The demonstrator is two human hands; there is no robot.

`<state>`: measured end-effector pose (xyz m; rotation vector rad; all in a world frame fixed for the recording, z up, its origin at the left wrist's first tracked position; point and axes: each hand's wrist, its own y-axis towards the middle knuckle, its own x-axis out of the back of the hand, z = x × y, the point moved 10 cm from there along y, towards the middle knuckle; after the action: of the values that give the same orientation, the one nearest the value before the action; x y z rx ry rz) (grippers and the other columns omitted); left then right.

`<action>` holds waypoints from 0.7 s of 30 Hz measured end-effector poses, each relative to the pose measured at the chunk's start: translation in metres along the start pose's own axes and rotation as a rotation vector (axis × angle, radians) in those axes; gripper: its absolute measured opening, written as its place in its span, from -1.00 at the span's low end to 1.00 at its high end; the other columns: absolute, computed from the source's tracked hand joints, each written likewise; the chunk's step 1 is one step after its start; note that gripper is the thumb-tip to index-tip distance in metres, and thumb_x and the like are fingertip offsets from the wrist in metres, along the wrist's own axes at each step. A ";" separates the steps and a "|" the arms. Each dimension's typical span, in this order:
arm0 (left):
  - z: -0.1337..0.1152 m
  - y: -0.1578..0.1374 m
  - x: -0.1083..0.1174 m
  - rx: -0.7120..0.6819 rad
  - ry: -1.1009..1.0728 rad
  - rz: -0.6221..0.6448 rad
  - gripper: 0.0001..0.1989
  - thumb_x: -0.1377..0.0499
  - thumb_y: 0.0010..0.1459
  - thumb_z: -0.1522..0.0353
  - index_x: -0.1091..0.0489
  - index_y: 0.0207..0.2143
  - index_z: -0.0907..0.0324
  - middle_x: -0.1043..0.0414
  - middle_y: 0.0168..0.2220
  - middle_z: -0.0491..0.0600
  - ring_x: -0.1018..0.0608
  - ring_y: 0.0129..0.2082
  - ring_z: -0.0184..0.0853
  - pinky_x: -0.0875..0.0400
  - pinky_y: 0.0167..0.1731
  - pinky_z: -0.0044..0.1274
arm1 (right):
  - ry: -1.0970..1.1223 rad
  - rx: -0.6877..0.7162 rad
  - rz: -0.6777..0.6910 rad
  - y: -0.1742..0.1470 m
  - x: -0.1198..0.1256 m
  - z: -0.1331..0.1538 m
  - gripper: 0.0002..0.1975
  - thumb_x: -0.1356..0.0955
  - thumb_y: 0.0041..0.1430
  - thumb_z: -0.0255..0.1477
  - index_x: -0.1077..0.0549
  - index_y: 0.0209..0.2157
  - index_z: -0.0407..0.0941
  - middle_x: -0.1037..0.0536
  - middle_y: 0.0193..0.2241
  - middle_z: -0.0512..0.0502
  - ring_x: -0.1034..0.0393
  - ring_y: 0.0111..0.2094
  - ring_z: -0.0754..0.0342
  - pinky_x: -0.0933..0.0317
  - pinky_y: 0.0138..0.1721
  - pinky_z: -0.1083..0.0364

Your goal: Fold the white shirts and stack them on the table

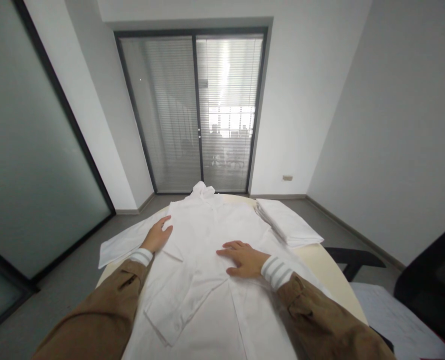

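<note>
A white shirt (199,235) lies spread over the table, its collar (203,191) at the far edge. One sleeve (177,310) is laid across the body, its cuff pointing toward me at the lower left. The other sleeve (120,242) stretches out to the left past the table's rim. My left hand (157,236) rests near the shirt's left shoulder, fingers apart and nothing held. Flat over the middle of the shirt is my right hand (245,259), fingers spread, touching the cloth or just above it.
A stack of folded white cloth (288,222) sits at the table's right rear. The round cream table (333,272) shows its edge at right. Beyond it stands a black chair (432,280) with white material (391,310) on the seat. A glass door (199,110) with blinds is behind.
</note>
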<state>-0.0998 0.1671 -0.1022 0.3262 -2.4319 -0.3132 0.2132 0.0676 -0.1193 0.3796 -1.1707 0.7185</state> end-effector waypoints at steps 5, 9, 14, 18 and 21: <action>0.000 0.020 0.003 0.070 -0.066 -0.012 -0.56 -0.24 0.01 0.35 -0.51 -0.01 0.20 -0.52 0.05 0.13 -0.52 0.08 -0.08 -0.31 0.14 -0.34 | -0.092 -0.040 -0.116 0.037 0.024 0.013 -0.40 -0.29 0.24 -0.07 -0.32 0.24 -0.02 -0.38 0.18 -0.28 -0.26 0.16 -0.23 -0.13 0.14 -0.24; 0.004 0.036 0.000 0.119 -0.111 -0.013 -0.51 -0.23 0.06 0.37 -0.44 0.08 0.25 -0.54 0.01 0.17 -0.58 -0.01 -0.12 -0.39 0.05 -0.37 | -0.095 -0.051 -0.209 0.078 0.031 0.018 -0.41 -0.23 0.32 -0.17 -0.21 0.30 -0.10 -0.21 0.32 -0.25 -0.09 0.30 -0.21 0.01 0.26 -0.22; 0.009 0.045 -0.008 0.140 -0.153 0.003 -0.39 -0.19 0.12 0.40 -0.25 0.24 0.34 -0.58 -0.09 0.22 -0.65 -0.20 -0.18 -0.52 -0.14 -0.40 | -0.033 -0.095 -0.211 0.119 0.025 0.012 -0.35 -0.20 0.34 -0.19 -0.04 0.38 -0.09 -0.01 0.40 -0.20 0.13 0.39 -0.22 0.15 0.32 -0.27; -0.001 0.049 -0.005 0.051 -0.124 -0.048 -0.37 -0.22 0.05 0.47 -0.29 0.21 0.30 -0.41 0.16 0.23 -0.49 0.12 -0.12 -0.33 0.15 -0.35 | -0.006 -0.078 -0.223 0.142 0.022 0.010 -0.30 -0.19 0.34 -0.22 0.08 0.41 -0.12 0.09 0.42 -0.20 0.21 0.41 -0.20 0.14 0.33 -0.24; -0.015 0.050 -0.003 -0.048 -0.097 -0.051 -0.42 -0.18 0.05 0.51 -0.36 0.17 0.22 -0.38 0.19 0.12 -0.42 0.19 -0.16 -0.21 0.25 -0.35 | 0.009 -0.045 -0.241 0.159 0.021 0.012 -0.29 -0.18 0.34 -0.23 0.12 0.42 -0.14 0.10 0.42 -0.20 0.23 0.41 -0.19 0.13 0.34 -0.22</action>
<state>-0.0952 0.2132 -0.0776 0.3600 -2.5094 -0.4175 0.0998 0.1814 -0.1095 0.4704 -1.1078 0.4827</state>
